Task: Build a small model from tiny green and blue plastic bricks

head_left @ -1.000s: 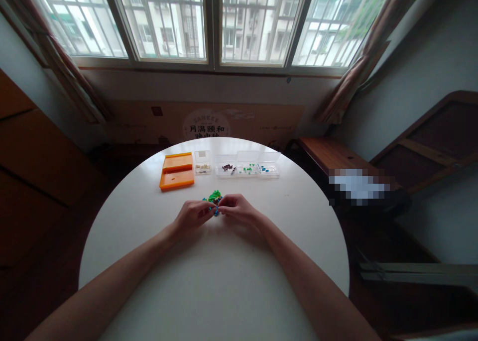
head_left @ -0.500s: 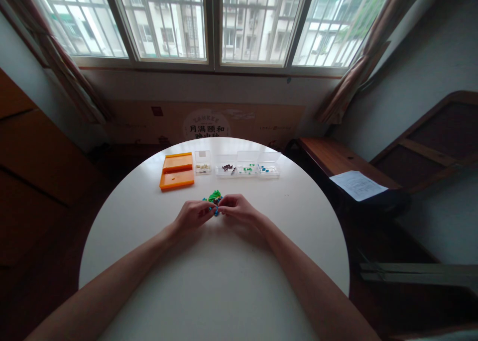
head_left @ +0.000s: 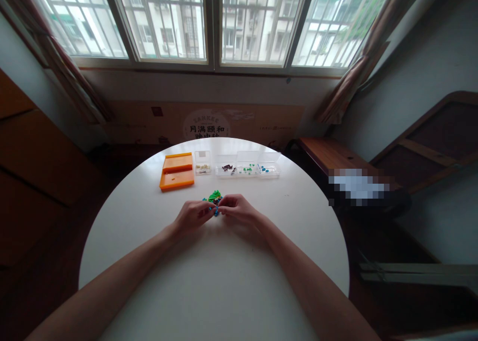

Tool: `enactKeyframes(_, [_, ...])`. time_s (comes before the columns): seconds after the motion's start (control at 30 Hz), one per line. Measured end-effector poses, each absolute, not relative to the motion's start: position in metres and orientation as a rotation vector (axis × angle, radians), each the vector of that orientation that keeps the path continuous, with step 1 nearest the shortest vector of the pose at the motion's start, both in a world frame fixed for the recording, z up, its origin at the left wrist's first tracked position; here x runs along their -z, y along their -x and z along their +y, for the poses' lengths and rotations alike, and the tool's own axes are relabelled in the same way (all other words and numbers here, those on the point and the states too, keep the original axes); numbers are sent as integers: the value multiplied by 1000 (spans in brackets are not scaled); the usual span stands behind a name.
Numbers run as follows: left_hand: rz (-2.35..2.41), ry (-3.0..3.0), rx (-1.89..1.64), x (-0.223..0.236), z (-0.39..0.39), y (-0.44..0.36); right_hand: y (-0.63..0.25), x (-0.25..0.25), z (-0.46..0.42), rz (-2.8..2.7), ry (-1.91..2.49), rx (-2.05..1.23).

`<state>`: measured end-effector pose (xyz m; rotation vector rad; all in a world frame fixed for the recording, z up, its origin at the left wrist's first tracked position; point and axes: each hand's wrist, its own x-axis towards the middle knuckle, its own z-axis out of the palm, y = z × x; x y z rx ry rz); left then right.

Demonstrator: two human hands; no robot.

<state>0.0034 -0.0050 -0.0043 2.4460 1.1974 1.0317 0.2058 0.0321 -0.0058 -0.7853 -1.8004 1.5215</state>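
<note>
A small model of green, blue and dark building bricks (head_left: pixel 215 196) is at the middle of the round white table (head_left: pixel 209 281). From its left side, my left hand (head_left: pixel 192 214) grips it with thumb and fingers closed on the near, blue part. Opposite, my right hand (head_left: pixel 237 206) pinches the same blue part between thumb and forefinger. Both sets of fingertips almost meet there and cover much of the model's lower portion. Whether a separate small brick lies between them I cannot tell.
Behind the model, an orange two-level tray (head_left: pixel 177 185) stands at the left. Beside it are a clear box (head_left: pixel 202 170) of cream pieces and a row of clear open-lidded boxes (head_left: pixel 244 174) with dark, green and blue pieces. A wooden bench (head_left: pixel 328 154) stands right of the table.
</note>
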Motion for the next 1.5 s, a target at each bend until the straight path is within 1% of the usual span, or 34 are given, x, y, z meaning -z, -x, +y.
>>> enactKeyframes(1.5, [1199,-2450,-1036,3,-5,-4,-206,4,32,-1798,767,-1536])
